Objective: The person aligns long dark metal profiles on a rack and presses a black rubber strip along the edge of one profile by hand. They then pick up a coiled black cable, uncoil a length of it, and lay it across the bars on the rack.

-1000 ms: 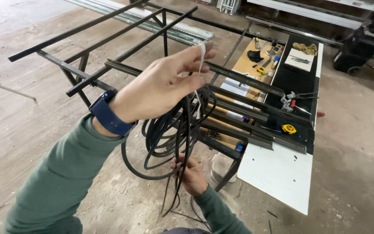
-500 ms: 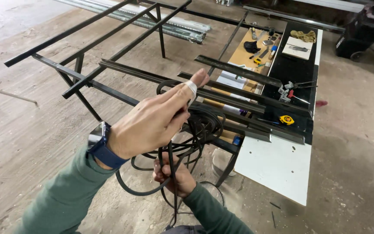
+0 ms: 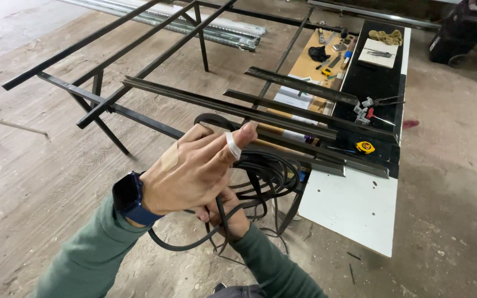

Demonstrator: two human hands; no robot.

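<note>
Head view: I see my left hand (image 3: 194,171) raised in front, fingers partly curled around loops of the black cable (image 3: 266,176), a white band on 1 finger, a plaster on its back and a blue watch (image 3: 131,197) at the wrist. My right hand (image 3: 228,212) sits just below and behind it, closed on the same cable bundle where the strands gather. The coil hangs beside the near edge of the black metal frame (image 3: 222,107). Beyond, a yellow tape measure (image 3: 364,147) lies near the front edge of the black bench top (image 3: 371,83), with pliers (image 3: 374,105) further back. A white panel (image 3: 354,207) juts from the bench's near end.
</note>
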